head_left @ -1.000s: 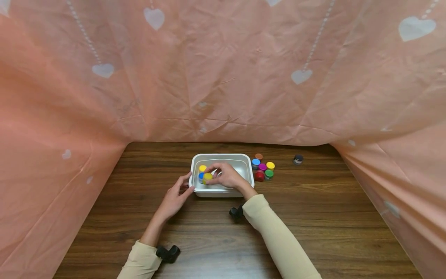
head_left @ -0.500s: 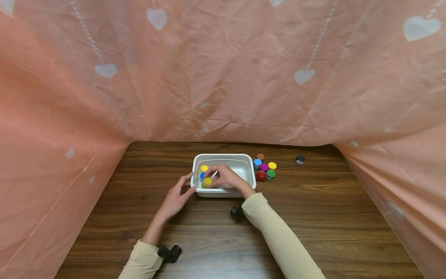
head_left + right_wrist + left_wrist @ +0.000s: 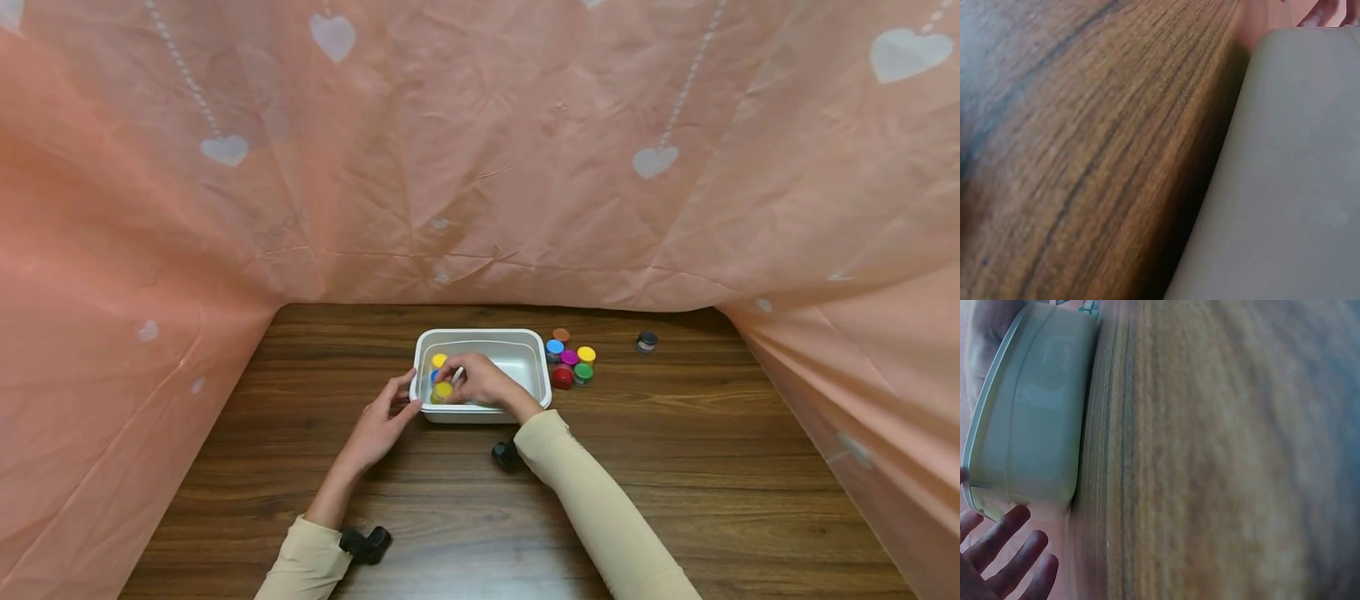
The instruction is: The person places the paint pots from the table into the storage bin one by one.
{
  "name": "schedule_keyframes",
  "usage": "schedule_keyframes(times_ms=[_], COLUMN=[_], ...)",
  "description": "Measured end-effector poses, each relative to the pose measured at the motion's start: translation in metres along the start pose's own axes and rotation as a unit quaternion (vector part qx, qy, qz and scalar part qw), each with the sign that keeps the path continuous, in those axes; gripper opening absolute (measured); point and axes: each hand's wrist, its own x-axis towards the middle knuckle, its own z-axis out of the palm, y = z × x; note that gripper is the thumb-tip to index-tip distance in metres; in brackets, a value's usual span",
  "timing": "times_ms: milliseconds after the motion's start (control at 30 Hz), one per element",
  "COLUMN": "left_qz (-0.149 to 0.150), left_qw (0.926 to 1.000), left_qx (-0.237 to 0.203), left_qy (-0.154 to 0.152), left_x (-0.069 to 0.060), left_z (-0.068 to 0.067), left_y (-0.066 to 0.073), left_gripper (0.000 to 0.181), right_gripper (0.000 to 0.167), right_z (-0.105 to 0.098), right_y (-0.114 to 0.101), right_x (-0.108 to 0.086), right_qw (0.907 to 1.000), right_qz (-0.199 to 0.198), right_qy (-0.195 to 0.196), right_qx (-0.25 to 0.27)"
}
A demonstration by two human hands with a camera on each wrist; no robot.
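Note:
In the head view a white plastic tub (image 3: 517,337) stands on the wooden table. My right hand (image 3: 483,382) reaches inside and pinches a small yellow-lidded jar (image 3: 442,391) near the front left corner. Behind that jar, along the left wall, are a blue-lidded jar (image 3: 434,377), partly hidden, and another yellow-lidded jar (image 3: 439,361). My left hand (image 3: 375,429) touches the tub's left end with spread, fairly straight fingers. The left wrist view shows its fingers (image 3: 1013,550) beside the tub wall (image 3: 1047,419). The right wrist view shows only the tub's outside (image 3: 1291,169), not the right hand's grip.
Right of the tub several jars cluster, with brown (image 3: 561,335), light blue (image 3: 555,347), purple (image 3: 569,357), yellow (image 3: 586,355), green (image 3: 583,372) and red (image 3: 562,377) lids. A black-lidded jar (image 3: 647,341) stands apart farther right. Pink cloth (image 3: 480,208) hangs behind and beside the table (image 3: 675,467).
My right hand has moved the yellow-lidded jar down and toward the tub's front left corner, in front of the blue-lidded one. The left hand stays at the tub's left end.

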Motion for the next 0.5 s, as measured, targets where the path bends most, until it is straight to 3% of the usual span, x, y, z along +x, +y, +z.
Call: schedule_keyframes(times_ms=[333, 500], left_qz=[0.006, -0.009], left_qw=[1.0, 0.9999], left_qx=[-0.003, -0.008], left_qy=[-0.002, 0.003], left_x=[0.0006, -0.0003], left_z=[0.0018, 0.0002], left_y=[-0.0011, 0.0], left_gripper=[0.055, 0.054], right_gripper=[0.028, 0.027], right_z=[0.0047, 0.0066], right_y=[0.0029, 0.0046], right_x=[0.0048, 0.0098], right_qw=[0.9999, 0.9998], right_qz=[0.003, 0.004], right_qy=[-0.012, -0.018], right_qx=[-0.002, -0.008])
